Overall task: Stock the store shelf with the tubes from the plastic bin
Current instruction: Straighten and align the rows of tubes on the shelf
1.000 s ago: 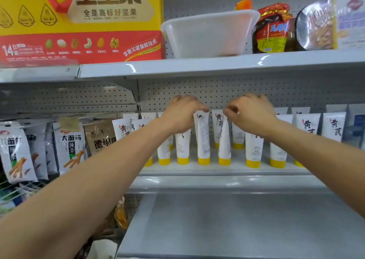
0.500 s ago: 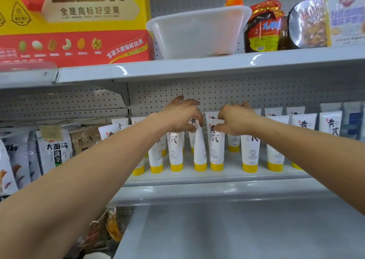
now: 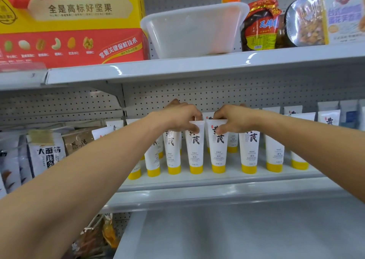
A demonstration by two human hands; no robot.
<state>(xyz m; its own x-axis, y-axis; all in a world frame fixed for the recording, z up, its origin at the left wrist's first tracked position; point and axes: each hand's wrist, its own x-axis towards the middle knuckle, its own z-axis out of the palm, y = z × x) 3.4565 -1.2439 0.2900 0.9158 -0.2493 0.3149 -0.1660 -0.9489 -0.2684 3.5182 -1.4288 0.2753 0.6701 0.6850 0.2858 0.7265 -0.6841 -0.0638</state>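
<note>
The once-leaning tube [image 3: 195,152] now stands square, label out. My left hand [image 3: 181,118] pinches its crimped top, and my right hand [image 3: 235,118] pinches the neighbouring tube [image 3: 218,152]. Both rest cap-down on the middle shelf [image 3: 217,181], so the front row faces shoppers. The plastic bin [image 3: 195,29] sits on the upper shelf [image 3: 197,65].

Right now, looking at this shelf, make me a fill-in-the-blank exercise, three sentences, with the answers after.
1. The left hand pinches a white tube standing on its ____ cap.
2. The right hand pinches the neighbouring tube, on the first tube's ____ side.
3. The plastic bin sits on the shelf ____ both tubes.

Answers: yellow; right; above
</note>
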